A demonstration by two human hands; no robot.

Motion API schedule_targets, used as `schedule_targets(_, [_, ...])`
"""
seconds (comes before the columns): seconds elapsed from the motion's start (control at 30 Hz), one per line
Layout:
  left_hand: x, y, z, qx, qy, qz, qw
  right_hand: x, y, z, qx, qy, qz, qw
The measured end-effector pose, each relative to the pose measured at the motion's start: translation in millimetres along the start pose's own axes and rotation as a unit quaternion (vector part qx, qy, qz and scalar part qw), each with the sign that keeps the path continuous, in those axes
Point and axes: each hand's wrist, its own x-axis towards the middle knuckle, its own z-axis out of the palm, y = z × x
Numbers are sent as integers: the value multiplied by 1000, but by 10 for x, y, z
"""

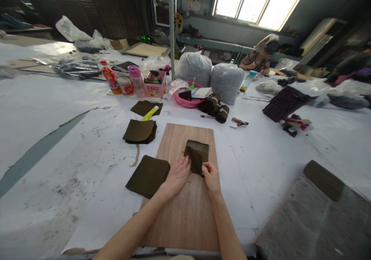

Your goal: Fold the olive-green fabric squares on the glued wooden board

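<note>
A dark olive fabric piece (199, 148) lies on the wooden board (185, 217), with a diagonal fold across its middle and a lighter strip along its far edge. My left hand (178, 171) rests flat with fingers stretched out, the fingertips touching the fabric's left side. At the near right corner, my right hand (211, 178) pinches the cloth between thumb and fingers. Left of the board is a stack of olive fabric pieces (148, 175), close to my left forearm. A smaller stack (140, 130) sits farther back.
Behind the board stand a pink basket (188, 103), olive fabric rolls (222, 113) and thread snips (206, 117). A yellow tube (150, 113) lies on another fabric piece. Bottles and a pink box (155, 89) stand back left. A grey slab (315, 217) fills the near right. Another person (257, 60) sits far back.
</note>
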Motion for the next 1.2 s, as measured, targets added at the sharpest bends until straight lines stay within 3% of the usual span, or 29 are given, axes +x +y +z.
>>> schedule_targets(0.1, [17,-23,37,2,-10,4,1000,84,34,-189,78,79,19,994])
schedule_targets(0.3, [44,-47,-8,-11,-34,6,999,69,-174,-949,137,224,16,965])
schedule_targets(0.4, [58,-59,-79,-30,-50,5,998,-248,-346,-1108,89,196,19,976])
schedule_targets(0.47, [57,-81,-155,-47,-61,2,997,-556,-421,-1025,-66,47,11,997])
schedule_targets(0.53, [31,-114,-264,-68,-74,6,995,-876,-439,-835,-207,-76,3,975])
schedule_targets(0.6, [-41,-143,-400,-91,-85,15,992,-1150,-403,-613,-284,-156,11,946])
schedule_targets(0.67, [-176,-146,-530,-130,-78,11,988,-1344,-343,-422,-324,-207,27,923])
schedule_targets(0.77, [-474,-77,-634,-230,-94,58,967,-1495,-279,-237,-328,-231,29,915])
schedule_targets(0.83, [-698,3,-625,-274,-110,92,951,-1544,-277,-172,-309,-247,20,918])
schedule_targets(0.93, [-998,121,-550,-276,-80,114,951,-1573,-307,-153,-284,-291,4,914])
schedule_targets(1.03, [-1221,187,-472,-220,-47,131,966,-1520,-303,-219,-276,-264,-17,924])
schedule_targets(1.1, [-1315,195,-439,-182,-36,142,972,-1432,-259,-279,-312,-176,-48,933])
schedule_targets(1.2, [-1348,173,-430,-150,-32,162,975,-1278,-155,-331,-411,-47,-113,903])
